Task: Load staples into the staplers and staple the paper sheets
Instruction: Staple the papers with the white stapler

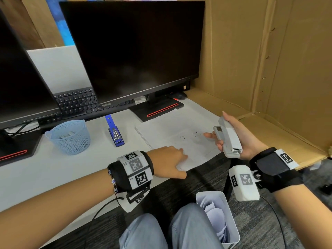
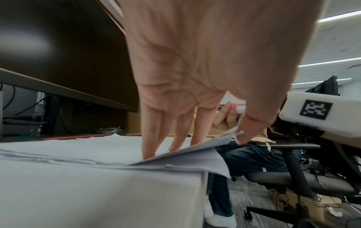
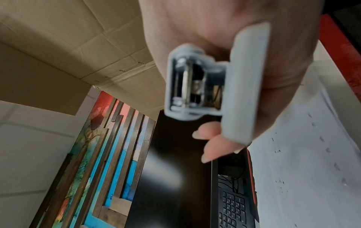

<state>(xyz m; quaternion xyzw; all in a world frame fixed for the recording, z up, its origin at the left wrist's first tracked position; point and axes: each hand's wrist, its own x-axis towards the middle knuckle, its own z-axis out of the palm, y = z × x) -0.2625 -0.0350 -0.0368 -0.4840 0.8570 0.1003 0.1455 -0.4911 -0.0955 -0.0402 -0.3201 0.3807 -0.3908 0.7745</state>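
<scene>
With my left hand (image 1: 170,159) I am pinching up the near corner of the thin, floppy paper sheets (image 1: 179,133) lying on the table (image 1: 53,169), while my right hand (image 1: 240,139) is clamping the light, stiff white stapler (image 1: 229,139) around its body, above the sheets.

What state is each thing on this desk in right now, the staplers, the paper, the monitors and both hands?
White stapler: closed, off the desk, held by the right hand.
Blue stapler: swung open, lying flat on the desk.
Paper sheets: flat, near corner lifted by the left hand.
Blue basket: upright, something small inside.
Monitors: dark.
</scene>
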